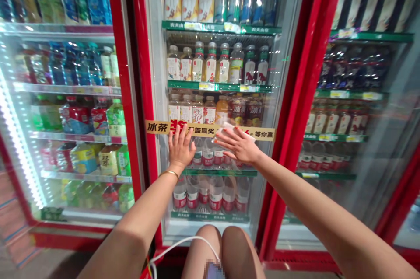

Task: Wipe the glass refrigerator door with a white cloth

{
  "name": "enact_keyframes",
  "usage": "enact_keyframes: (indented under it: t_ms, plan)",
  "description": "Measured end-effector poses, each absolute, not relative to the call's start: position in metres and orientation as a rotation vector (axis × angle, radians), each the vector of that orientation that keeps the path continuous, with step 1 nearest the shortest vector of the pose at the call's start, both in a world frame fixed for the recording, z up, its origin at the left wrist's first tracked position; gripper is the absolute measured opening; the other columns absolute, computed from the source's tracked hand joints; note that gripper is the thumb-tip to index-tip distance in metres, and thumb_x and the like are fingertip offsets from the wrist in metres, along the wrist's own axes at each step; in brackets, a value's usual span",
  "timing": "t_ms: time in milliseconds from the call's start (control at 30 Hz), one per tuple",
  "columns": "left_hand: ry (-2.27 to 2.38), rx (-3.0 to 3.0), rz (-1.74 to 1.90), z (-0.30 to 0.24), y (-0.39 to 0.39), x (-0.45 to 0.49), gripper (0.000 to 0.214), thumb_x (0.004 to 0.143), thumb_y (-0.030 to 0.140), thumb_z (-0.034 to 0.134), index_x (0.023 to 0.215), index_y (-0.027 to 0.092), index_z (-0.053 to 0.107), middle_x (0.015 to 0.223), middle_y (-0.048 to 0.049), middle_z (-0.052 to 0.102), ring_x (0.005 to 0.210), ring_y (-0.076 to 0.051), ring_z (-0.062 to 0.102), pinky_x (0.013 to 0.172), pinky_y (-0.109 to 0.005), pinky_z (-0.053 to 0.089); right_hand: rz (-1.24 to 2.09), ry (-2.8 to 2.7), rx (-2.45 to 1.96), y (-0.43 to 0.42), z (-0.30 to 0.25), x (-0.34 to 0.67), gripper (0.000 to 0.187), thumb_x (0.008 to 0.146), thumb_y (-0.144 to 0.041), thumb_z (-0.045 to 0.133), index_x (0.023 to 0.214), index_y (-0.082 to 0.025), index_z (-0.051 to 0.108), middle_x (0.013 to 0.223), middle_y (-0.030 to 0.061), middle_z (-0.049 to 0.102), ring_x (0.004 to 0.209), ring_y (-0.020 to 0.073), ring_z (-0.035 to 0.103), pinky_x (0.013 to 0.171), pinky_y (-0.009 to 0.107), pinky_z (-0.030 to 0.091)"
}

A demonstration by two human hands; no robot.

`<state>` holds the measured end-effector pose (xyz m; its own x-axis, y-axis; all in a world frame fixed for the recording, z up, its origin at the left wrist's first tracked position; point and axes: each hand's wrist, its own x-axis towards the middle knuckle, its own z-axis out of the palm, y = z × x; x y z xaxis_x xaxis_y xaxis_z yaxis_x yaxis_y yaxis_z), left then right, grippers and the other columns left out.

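Spreading my left hand (180, 150) flat on the fridge's glass door (274, 95). Right hand (238, 145) sits apart, just beside it, a white slip (233, 131) lying sideways at its fingers, grip unclear. Yellow banner (210, 130) above; bottled drinks (210, 67) behind glass.

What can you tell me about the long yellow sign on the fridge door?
The long golden-yellow strip looks like a paper or plastic sticker. It runs sideways across the glass door of the red-framed drinks fridge, with its left end at the red frame. It has black and red Chinese characters, with one big red one near the left. The left hand's fingertips cover part of it, and the right hand is close by.
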<state>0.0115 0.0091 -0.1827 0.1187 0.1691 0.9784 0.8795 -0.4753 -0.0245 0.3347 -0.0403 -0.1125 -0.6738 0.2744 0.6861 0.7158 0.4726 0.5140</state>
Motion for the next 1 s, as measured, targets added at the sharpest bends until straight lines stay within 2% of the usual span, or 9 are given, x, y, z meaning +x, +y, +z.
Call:
enact_keyframes:
  t_ms: [100,167,233,367,433,600,800,933,1000]
  plan:
    - [-1.021,-1.749,-1.406,-0.184,0.011,0.011,0.073,0.101,0.030,0.058,0.173,0.032,0.043,0.183,-0.0058,0.036,0.177,-0.027,0.017,0.147,-0.061,0.007,-1.069,-1.892,-0.973,-0.026,-0.094,0.332,0.073,0.113,-0.045,0.038,0.182,-0.034,0.014,0.188,0.0053,0.022,0.177,0.0370,0.006,0.139,0.080,-0.003]
    - [-1.032,-1.752,-1.399,-0.184,0.012,0.011,0.074,0.101,0.030,0.058,0.173,0.032,0.042,0.183,-0.0061,0.036,0.177,-0.028,0.016,0.147,-0.061,0.006,-1.040,-1.807,-0.977,-0.017,-0.086,0.320,0.077,0.114,-0.040,0.033,0.182,-0.028,0.001,0.190,0.0109,0.010,0.177,0.0415,-0.004,0.132,0.089,-0.008]
    - [-1.041,-1.756,-1.393,-0.184,0.013,0.010,0.074,0.101,0.030,0.058,0.173,0.031,0.042,0.183,-0.0066,0.035,0.177,-0.028,0.016,0.147,-0.062,0.005,-1.064,-1.929,-0.866,-0.014,-0.089,0.304,0.077,0.113,-0.046,0.041,0.182,-0.032,0.011,0.189,0.0061,0.017,0.177,0.0393,0.005,0.137,0.083,0.000]
    - [-1.043,-1.755,-1.393,-0.184,0.012,0.011,0.072,0.103,0.031,0.057,0.173,0.031,0.042,0.184,-0.0066,0.034,0.177,-0.028,0.016,0.147,-0.061,0.005,-1.170,-2.283,-0.578,-0.017,-0.085,0.286,0.068,0.105,-0.066,0.057,0.170,-0.052,0.042,0.179,-0.0155,0.044,0.169,0.0231,0.038,0.144,0.052,0.026]
    - [-1.042,-1.748,-1.396,-0.184,0.011,0.011,0.071,0.104,0.032,0.056,0.173,0.031,0.042,0.183,-0.0064,0.035,0.177,-0.028,0.017,0.147,-0.061,0.006,-1.182,-2.264,-0.588,-0.014,-0.065,0.285,0.067,0.109,-0.062,0.052,0.173,-0.049,0.037,0.181,-0.0133,0.040,0.171,0.0248,0.034,0.145,0.057,0.020]
    - [-1.073,-1.680,-1.426,-0.186,0.012,0.011,0.072,0.106,0.042,0.057,0.175,0.032,0.039,0.183,-0.0093,0.035,0.177,-0.031,0.015,0.145,-0.067,0.000,-1.130,-2.017,-0.765,0.001,-0.021,0.261,0.082,0.112,-0.046,0.043,0.182,-0.027,0.004,0.190,0.0054,0.010,0.177,0.0405,-0.003,0.139,0.079,-0.008]
    - [-1.119,-1.545,-1.546,-0.186,0.013,0.015,0.098,0.105,0.053,0.057,0.180,0.011,0.009,0.186,-0.0264,0.012,0.178,-0.038,0.005,0.142,-0.073,0.005,-1.307,-2.468,-0.402,0.001,-0.025,0.232,0.063,0.107,-0.063,0.056,0.168,-0.056,0.043,0.178,-0.0217,0.041,0.173,0.0182,0.027,0.146,0.049,0.018]
    - [-1.145,-1.524,-1.571,-0.186,0.012,0.017,0.097,0.105,0.050,0.057,0.180,0.010,0.009,0.187,-0.0267,0.007,0.178,-0.038,0.002,0.143,-0.071,0.007,-1.219,-2.125,-0.663,0.000,-0.002,0.220,0.069,0.114,-0.050,0.041,0.179,-0.034,0.027,0.189,-0.0001,0.022,0.177,0.0374,0.010,0.140,0.078,0.003]
    - [-1.149,-1.520,-1.569,-0.186,0.012,0.017,0.096,0.106,0.049,0.056,0.180,0.011,0.010,0.187,-0.0257,0.008,0.178,-0.038,0.003,0.144,-0.070,0.006,-1.165,-1.976,-0.777,0.000,-0.001,0.208,0.073,0.114,-0.048,0.039,0.181,-0.026,0.020,0.190,0.0069,0.016,0.176,0.0437,0.004,0.137,0.084,0.000]
